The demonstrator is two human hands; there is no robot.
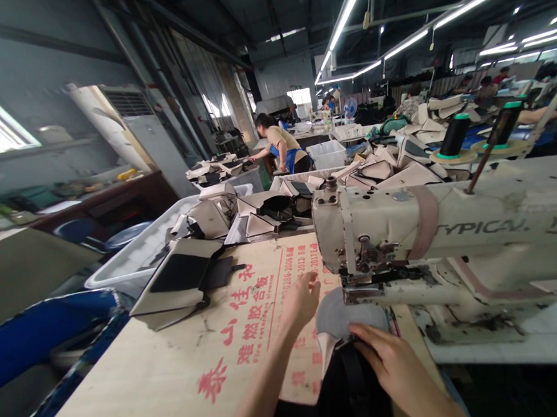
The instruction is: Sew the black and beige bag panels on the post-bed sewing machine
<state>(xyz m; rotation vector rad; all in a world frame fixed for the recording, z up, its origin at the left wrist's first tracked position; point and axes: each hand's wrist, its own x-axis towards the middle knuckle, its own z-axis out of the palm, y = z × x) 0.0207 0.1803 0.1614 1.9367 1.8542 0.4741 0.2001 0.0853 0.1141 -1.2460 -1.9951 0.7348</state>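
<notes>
Seemingly, right grip (388, 359) snug on fabric (342, 315)

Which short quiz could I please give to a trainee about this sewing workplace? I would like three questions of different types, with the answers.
1. True or false: the lettering on the wooden board is green.
2. Choose: the right hand has hold of (A) a thread cone, (B) a piece with a grey panel, (C) a white crate.
3. Fill in: the word on the arm of the sewing machine is ____.

Key: 1. False; 2. B; 3. TYPICAL.
</notes>
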